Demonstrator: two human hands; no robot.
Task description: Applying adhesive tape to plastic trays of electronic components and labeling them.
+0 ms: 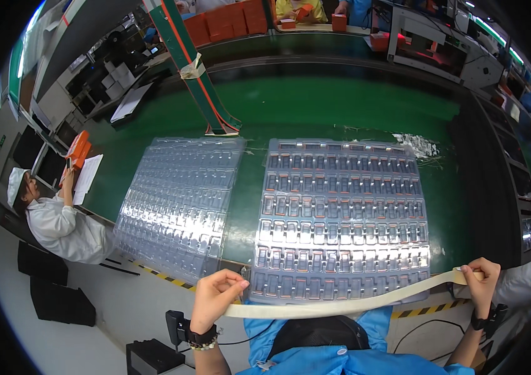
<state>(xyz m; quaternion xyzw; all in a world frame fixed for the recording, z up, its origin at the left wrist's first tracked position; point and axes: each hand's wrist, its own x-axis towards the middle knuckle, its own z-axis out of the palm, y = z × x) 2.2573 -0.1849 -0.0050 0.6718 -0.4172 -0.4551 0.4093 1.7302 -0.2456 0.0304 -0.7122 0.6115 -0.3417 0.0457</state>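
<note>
A long strip of cream masking tape [340, 310] sags slightly between my two hands, just in front of the near edge of a clear plastic tray [346, 215]. My left hand [217, 300] is closed at the tape's left end, thumb and fingertips pinched together. At the other end my right hand [481, 287] grips the tape between thumb and fingers. The tray is moulded with rows of small pockets that show orange edges; whether it is a stack I cannot tell. To its left lie more clear pocketed trays [181, 200], overlapping and slightly askew.
Both sets rest on a green worktop [278, 106]. A green post [190, 69] with orange wires rises behind the left trays. Dark equipment [496, 169] lines the right side. A person in white [65, 219] stands at left beside orange boxes [78, 150]; others work across the back.
</note>
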